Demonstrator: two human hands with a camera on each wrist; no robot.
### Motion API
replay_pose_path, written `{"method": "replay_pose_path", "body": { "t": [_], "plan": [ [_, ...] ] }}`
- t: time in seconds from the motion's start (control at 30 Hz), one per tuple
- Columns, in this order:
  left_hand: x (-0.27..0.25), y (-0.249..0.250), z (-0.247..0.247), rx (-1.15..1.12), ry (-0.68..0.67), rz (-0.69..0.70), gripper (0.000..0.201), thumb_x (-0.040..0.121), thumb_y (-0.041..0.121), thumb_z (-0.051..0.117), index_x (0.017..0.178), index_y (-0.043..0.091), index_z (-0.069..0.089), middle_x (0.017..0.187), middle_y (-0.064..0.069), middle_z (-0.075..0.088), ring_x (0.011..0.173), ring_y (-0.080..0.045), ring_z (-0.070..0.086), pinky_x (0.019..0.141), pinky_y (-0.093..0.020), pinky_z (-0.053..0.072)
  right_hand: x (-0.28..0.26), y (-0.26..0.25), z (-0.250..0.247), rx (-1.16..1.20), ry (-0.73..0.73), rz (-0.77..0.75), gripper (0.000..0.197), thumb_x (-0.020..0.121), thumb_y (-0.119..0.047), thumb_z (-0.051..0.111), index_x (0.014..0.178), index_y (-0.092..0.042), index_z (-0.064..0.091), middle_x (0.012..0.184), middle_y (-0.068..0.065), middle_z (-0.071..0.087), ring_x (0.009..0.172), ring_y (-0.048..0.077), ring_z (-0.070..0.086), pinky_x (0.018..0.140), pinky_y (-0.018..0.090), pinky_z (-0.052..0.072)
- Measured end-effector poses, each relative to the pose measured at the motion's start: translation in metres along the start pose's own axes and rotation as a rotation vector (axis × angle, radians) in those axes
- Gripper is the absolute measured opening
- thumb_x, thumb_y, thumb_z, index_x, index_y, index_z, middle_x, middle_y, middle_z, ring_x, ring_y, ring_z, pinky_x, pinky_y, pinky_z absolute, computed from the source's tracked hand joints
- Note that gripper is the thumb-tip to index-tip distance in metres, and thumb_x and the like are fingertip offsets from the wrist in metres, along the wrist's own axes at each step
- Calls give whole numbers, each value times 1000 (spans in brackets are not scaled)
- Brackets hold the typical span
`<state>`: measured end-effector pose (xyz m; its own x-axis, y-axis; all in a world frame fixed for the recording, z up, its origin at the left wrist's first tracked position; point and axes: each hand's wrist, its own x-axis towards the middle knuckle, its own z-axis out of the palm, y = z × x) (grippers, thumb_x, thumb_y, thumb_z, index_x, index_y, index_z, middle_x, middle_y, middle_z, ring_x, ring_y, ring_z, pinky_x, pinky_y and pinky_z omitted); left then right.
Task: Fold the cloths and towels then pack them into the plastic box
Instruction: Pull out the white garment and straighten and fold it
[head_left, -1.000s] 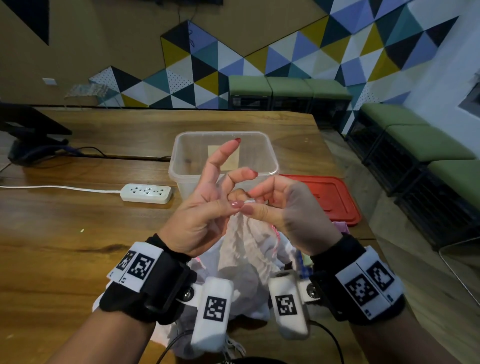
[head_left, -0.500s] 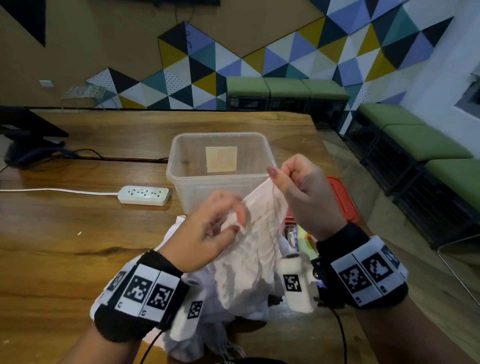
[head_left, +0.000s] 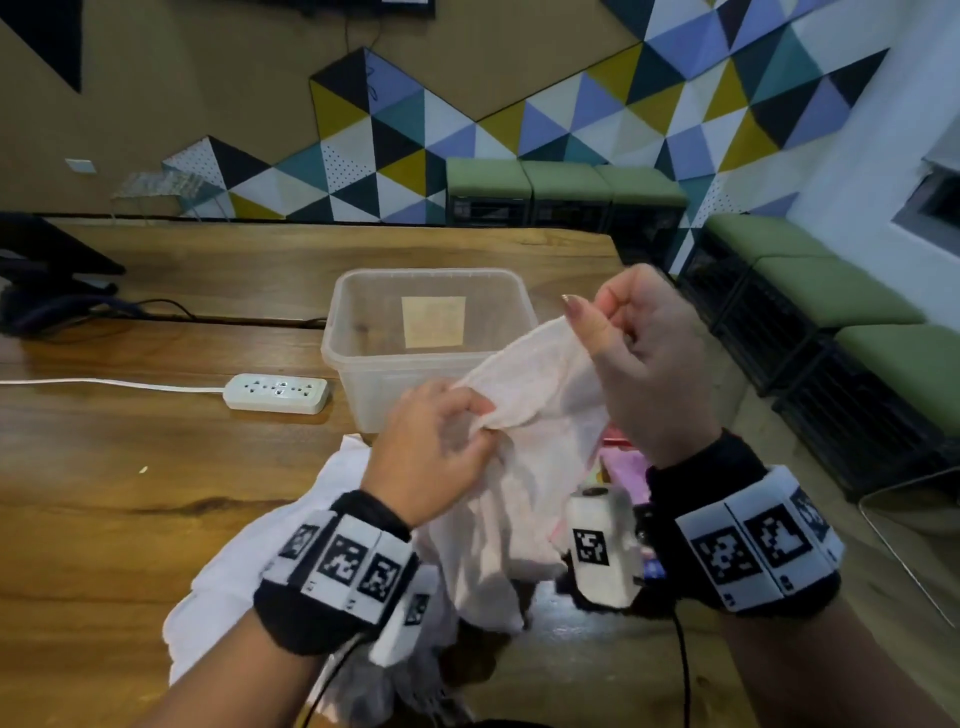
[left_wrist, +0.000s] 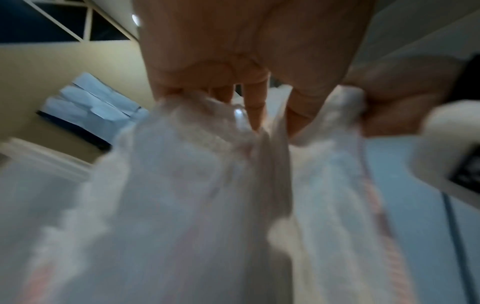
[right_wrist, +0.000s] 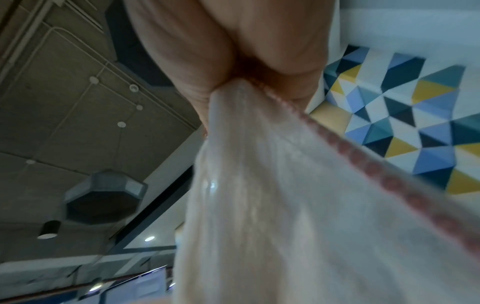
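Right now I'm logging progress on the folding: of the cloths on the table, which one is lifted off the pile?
The pale pink cloth: the left hand and right hand pinch it up, while the white cloth lies on the table.

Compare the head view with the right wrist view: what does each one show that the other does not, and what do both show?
Only the head view shows the plastic box, the wooden table, the power strip and the left hand gripping the pale cloth. Only the right wrist view shows the ceiling lamp and the cloth's pink stitched edge. Both show the right hand pinching the cloth.
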<state>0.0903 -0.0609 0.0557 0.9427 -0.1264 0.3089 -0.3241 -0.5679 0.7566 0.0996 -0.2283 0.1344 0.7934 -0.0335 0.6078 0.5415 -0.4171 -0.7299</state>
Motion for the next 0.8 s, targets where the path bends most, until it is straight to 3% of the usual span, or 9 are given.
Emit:
{"method": "replay_pose_path", "body": {
  "t": [0.07,0.17,0.3,0.37,0.43,0.5,0.63,0.73,0.8],
  "plan": [
    [3,-16,-16,74,70,-34,21,77,7,61,72,27,63,83,8,62,83,-13,56,84,-39,47,4,7,-15,29,103,44,24,86,-21,58,68,-18,43,57,-6,37,47,0,32,46,11,27],
    [7,-30,-33,118,193,-99,34,75,-1,55,61,30,59,78,4,64,79,-16,58,82,-43,48,7,13,-23,99,230,113,25,87,-21,59,67,-21,42,59,-4,37,48,-1,32,47,13,29],
    [-1,4,-14,-89,11,57,21,77,10,52,78,30,58,92,10,54,83,2,51,77,-15,43,8,4,-9,143,227,104,25,91,-11,57,70,-11,44,58,-3,35,46,-1,32,47,10,28],
    [-12,18,9,-184,-117,168,15,76,14,51,78,27,59,101,9,50,91,4,49,77,-10,40,8,-5,-2,149,193,91,20,91,-10,57,74,-6,46,56,-3,34,44,1,32,44,9,27],
    [-23,15,30,-131,-216,209,15,75,30,53,85,25,62,118,8,45,108,-5,48,88,-22,44,7,-10,0,162,177,91,19,91,-11,57,76,-4,46,55,-4,34,43,2,32,43,10,27],
    [-29,7,45,2,-232,163,36,69,47,52,96,25,62,131,7,37,113,-18,47,87,-34,46,8,-11,-3,177,193,108,21,91,-11,57,74,-6,45,55,-5,33,43,1,31,43,10,27],
    [-18,4,51,205,-182,-2,62,61,66,49,102,20,57,132,1,38,115,-21,43,84,-32,43,4,-12,-8,252,201,124,26,90,-15,59,69,-12,44,58,-3,36,49,3,31,47,14,30],
    [-2,-2,47,264,-57,-77,53,68,67,57,98,24,53,120,3,45,108,-16,44,87,-31,38,2,-14,-12,304,174,126,24,89,-18,59,69,-13,44,60,-1,38,53,8,34,48,18,32],
    [4,-5,43,279,16,-82,35,75,56,58,94,27,52,114,4,50,104,-18,46,87,-33,37,2,-15,-15,320,184,118,24,88,-19,59,69,-15,44,60,-2,38,53,6,34,49,18,32]
  ]
}}
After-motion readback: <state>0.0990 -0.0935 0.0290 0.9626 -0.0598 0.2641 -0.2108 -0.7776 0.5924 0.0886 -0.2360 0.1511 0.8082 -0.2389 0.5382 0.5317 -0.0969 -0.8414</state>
